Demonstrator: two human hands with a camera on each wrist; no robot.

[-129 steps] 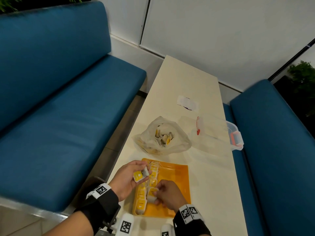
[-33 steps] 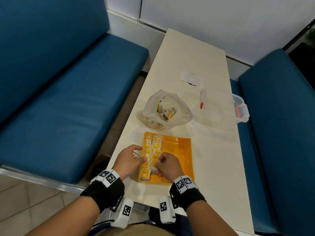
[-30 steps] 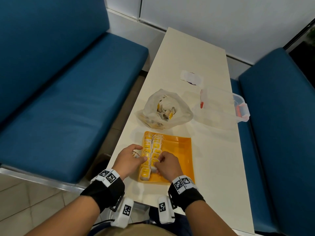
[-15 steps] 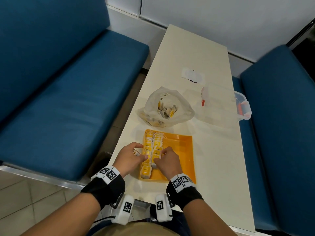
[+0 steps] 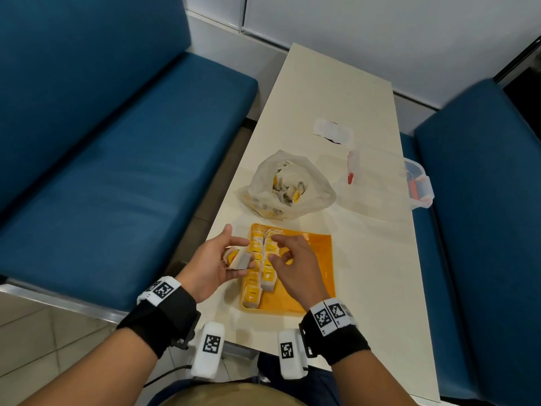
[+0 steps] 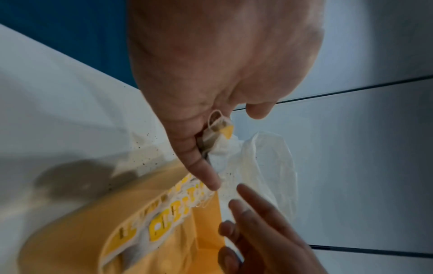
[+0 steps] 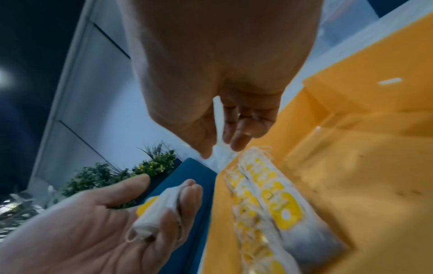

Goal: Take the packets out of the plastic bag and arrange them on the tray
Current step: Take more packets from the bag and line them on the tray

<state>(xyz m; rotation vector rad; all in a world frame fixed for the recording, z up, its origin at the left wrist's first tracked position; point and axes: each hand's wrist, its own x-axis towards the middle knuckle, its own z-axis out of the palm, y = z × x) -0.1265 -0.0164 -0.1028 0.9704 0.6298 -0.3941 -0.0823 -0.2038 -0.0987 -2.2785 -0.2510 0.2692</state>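
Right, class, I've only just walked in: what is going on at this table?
A person is moving small packets from a plastic bag onto an orange tray. Two rows of packets already lie along the tray's left side. The left hand holds a few more packets beside the tray, and the right hand hovers over the rows holding nothing. The bag beyond the tray is not yet empty.

A long cream table [image 5: 330, 92] stands between two blue benches. On it, nearest the person, lies an orange tray [image 5: 319, 276]. Just beyond the tray sits a clear plastic bag [image 5: 317, 194]. A clear box [image 5: 377, 183] rests at the right edge, with a white label [image 5: 333, 133] farther along.
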